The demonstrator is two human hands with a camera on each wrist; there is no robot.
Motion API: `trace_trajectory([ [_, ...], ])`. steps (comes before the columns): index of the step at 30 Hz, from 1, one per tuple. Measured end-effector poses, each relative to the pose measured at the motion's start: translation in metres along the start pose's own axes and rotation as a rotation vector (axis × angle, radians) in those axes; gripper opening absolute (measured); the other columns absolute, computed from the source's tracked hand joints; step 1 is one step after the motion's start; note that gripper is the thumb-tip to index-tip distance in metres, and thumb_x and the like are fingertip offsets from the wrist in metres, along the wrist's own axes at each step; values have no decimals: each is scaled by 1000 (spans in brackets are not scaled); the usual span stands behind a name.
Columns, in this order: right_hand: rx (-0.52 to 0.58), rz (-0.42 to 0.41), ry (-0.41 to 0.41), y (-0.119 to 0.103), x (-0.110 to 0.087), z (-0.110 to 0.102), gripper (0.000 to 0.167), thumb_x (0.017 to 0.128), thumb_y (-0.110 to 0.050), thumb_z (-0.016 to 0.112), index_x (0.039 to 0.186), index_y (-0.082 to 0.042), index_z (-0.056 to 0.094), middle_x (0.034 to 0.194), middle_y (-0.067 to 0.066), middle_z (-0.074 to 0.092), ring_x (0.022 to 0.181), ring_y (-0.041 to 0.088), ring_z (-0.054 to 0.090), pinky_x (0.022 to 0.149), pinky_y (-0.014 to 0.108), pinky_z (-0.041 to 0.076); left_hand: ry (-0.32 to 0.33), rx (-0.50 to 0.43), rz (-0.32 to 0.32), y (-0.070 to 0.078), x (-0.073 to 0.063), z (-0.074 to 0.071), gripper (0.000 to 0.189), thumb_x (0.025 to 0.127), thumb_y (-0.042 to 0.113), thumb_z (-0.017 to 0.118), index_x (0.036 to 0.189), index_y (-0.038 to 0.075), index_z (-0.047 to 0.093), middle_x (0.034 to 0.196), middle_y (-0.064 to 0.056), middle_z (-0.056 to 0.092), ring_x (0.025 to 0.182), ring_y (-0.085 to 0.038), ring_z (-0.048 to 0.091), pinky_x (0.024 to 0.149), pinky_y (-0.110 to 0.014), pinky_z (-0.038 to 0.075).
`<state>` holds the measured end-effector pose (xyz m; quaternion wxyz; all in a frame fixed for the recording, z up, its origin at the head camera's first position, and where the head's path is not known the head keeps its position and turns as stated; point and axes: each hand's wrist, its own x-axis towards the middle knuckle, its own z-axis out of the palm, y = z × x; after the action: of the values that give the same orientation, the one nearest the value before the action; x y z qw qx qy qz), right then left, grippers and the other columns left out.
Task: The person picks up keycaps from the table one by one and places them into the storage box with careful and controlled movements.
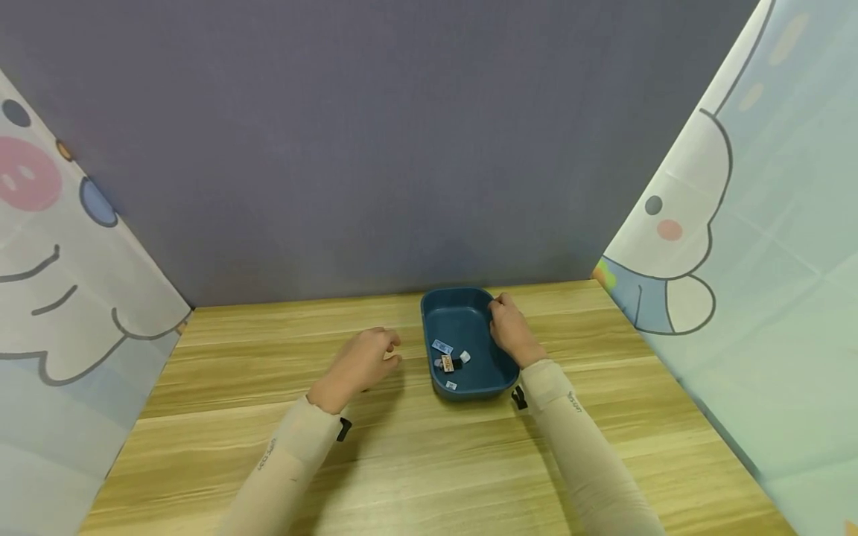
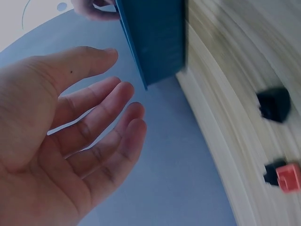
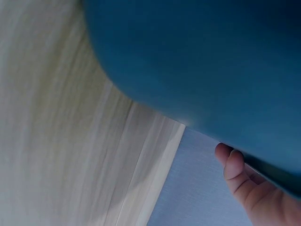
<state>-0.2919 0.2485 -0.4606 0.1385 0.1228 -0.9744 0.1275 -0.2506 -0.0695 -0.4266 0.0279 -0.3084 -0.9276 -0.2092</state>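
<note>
A blue rectangular bin [image 1: 469, 331] with rounded corners is on the wooden table. My right hand [image 1: 512, 331] grips its right rim; in the right wrist view, the thumb and fingers [image 3: 233, 165] pinch the edge. Several small pieces lie inside the bin: a light blue printed tile [image 1: 442, 347], an orange printed tile [image 1: 447, 363], a black piece [image 1: 458, 364] and a white one [image 1: 465, 357]. My left hand [image 1: 358, 362] is to the left of the bin, apart from it, with nothing held and its fingers loosely bent in the left wrist view.
On the wooden table [image 1: 268, 357], the left wrist view shows a small black piece [image 2: 275, 104] and a red piece [image 2: 289, 178] beside another dark piece. A grey-purple panel [image 1: 389, 149] stands behind the table. Cartoon-printed sheets [image 1: 757, 223] flank both sides.
</note>
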Motion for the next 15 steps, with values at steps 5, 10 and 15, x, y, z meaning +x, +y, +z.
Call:
trace_trajectory([
  [5,-8,-1,3,0,0,0,22,90,9,61,111,15,61,113,28,50,98,39,61,82,45,55,3,24,-23,-10,-12,-7,24,90,16,77,112,7,71,100,-5,68,83,-20,65,70,-34,54],
  [10,-7,-5,5,-1,0,-1,23,90,9,61,112,16,62,113,28,51,100,40,61,83,45,55,-3,17,-60,-17,-23,-13,24,90,15,77,111,6,71,100,-6,67,81,-20,64,69,-35,54],
  [15,2,-3,-1,-1,-1,-1,22,91,9,60,112,16,61,115,29,51,101,40,61,83,45,55,-12,6,-105,-25,-30,-14,26,91,17,76,114,7,71,103,-6,67,84,-21,65,70,-36,55],
])
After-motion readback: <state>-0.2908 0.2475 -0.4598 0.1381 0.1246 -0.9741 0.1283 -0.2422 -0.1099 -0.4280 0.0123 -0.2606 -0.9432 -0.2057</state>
